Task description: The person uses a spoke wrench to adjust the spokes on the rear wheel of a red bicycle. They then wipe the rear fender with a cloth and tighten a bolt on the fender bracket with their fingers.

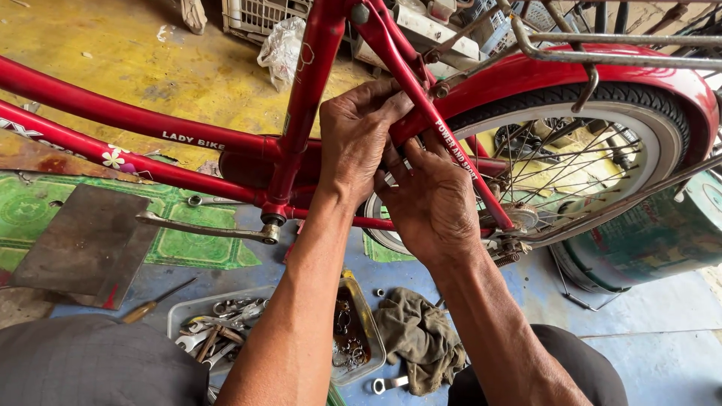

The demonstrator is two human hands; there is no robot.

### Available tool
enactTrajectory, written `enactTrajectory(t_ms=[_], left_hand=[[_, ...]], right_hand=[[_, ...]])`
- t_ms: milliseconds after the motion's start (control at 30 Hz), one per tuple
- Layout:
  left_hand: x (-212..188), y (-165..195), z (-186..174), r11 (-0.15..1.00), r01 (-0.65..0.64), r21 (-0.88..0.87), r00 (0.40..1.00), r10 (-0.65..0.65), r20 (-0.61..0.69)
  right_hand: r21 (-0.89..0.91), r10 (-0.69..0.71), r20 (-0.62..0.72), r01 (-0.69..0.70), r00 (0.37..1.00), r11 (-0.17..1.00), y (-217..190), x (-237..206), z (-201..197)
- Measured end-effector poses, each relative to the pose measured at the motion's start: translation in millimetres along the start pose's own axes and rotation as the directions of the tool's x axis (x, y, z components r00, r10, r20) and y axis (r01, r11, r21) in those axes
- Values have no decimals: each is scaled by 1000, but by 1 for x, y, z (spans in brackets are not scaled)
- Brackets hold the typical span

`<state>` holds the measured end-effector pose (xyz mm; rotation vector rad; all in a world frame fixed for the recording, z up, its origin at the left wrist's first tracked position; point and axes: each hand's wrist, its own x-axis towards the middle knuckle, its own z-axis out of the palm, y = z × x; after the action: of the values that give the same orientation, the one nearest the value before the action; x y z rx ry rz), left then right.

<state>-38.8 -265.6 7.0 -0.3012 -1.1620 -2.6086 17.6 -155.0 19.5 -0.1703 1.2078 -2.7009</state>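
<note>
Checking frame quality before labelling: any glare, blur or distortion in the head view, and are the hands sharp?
Head view: even daylight, soft shadows, no motion blur. Left hand and right hand are sharp on the red bicycle frame. Mild glare on the rear mudguard. Wide-lens bending shows at the edges; the fingertips hide what they pinch.

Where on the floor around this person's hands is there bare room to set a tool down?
Bare blue floor lies lower right, bordered by the rear wheel and a dark knee. The grey metal sheet at left is also bare. Below both hands, left hand and right hand, it is crowded: a parts tray, rag and wrench.
</note>
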Motion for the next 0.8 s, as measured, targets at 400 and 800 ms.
enactTrajectory(t_ms=[400,800], left_hand=[[-2,5,-1,971,-113,211,993,102,63],[-1,4,0,976,-98,196,995,89,54]], right_hand=[[17,-8,-6,9,1000,1000,0,-2,0],[12,-8,-33,8,999,1000,2,-1,-1]])
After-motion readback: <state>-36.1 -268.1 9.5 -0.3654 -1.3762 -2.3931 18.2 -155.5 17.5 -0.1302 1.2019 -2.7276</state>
